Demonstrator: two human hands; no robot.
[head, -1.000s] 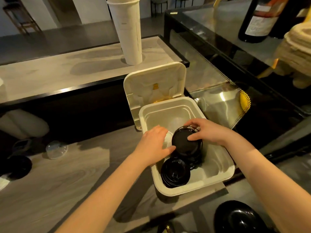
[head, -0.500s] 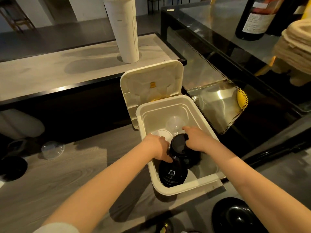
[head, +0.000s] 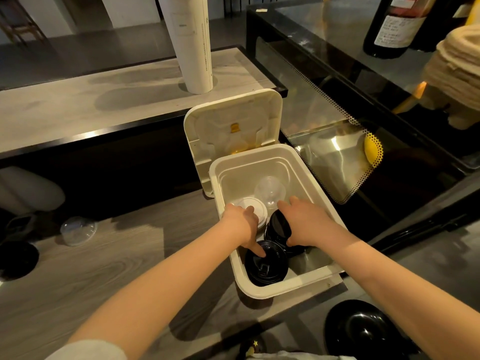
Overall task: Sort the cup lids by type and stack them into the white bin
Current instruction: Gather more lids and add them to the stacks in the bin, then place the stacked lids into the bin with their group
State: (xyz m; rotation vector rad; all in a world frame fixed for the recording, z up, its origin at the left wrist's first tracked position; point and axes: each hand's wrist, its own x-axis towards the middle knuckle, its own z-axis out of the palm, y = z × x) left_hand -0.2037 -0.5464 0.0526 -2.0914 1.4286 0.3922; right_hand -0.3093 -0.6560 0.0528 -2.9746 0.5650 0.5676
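Note:
The white bin stands on the wooden counter with its hinged lid up. Inside it, clear dome lids lie at the back and white lids at the left. One stack of black lids sits in the front corner. My right hand grips a second black lid stack, tilted on its side in the middle. My left hand reaches in beside it, with fingers pointing down and touching the front black stack.
A clear dome lid and a black lid lie on the counter at the left. At the bottom right sits a black round lid. A tall white cup stack stands behind the bin, with a glass case to its right.
Both hands have gone lower into the bin. The black stack in my right hand came down and tipped over. My left hand slid from its side down to the front stack.

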